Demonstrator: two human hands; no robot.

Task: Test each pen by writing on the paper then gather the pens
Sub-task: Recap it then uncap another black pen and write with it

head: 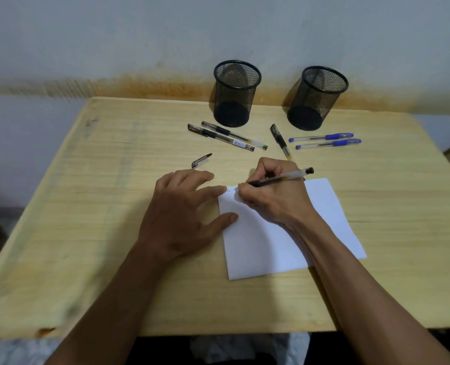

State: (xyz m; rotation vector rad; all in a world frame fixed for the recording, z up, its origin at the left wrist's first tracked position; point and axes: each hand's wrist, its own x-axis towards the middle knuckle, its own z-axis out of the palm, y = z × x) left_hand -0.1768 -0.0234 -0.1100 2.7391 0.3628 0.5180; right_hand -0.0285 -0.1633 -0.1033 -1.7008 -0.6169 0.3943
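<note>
- A loose pen cap [201, 161] lies on the wooden table [87, 206], apart from the work.
- The left hand [184, 214], fingers spread flat, pins the paper's [271, 246] near edge; firm pressure should stop it sliding.
- The right hand [268, 196] pinches a black pen [281, 177], tip at the sheet's top; a light stroke would suffice.
- Five pens wait before two mesh cups [235, 93].

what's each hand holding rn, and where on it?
Right hand grips a black pen low on the barrel, near the tip. Left hand holds nothing; fingers press the paper.
</note>
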